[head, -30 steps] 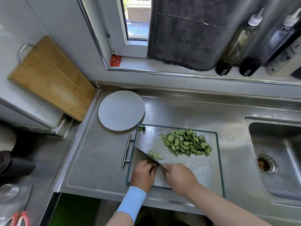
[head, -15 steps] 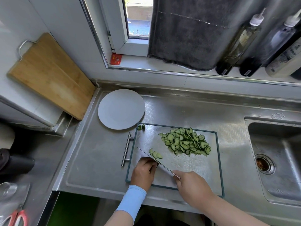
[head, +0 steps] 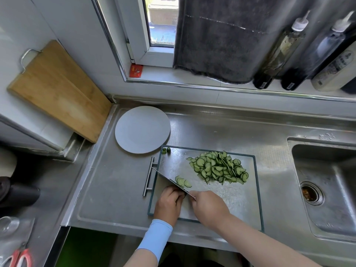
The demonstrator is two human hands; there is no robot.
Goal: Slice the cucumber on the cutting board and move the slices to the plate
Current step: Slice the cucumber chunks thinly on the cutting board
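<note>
A steel cutting board [head: 237, 197] with a dark rim lies on the counter. A heap of thin cucumber slices [head: 219, 167] covers its far right part. A few fresh slices [head: 183, 182] lie beside the knife [head: 165, 176]. My right hand [head: 209, 208] grips the knife handle, blade edge-down across the board's left side. My left hand [head: 169, 202] has its fingers curled against the blade's near side; the cucumber piece under it is hidden. Two small end pieces [head: 166, 150] sit at the board's far left corner. The grey plate [head: 142, 129] stands bare beyond the board.
A sink [head: 327, 182] with a drain lies to the right. A wooden board [head: 59, 91] leans on the left wall. Bottles [head: 279, 51] and a dark towel [head: 217, 35] are on the windowsill. Red-handled scissors [head: 17, 259] and a glass lie bottom left.
The knife and my right hand drew back toward me half a second ago and have now pushed forward again in a slicing stroke. My left hand and the slices stayed put.
</note>
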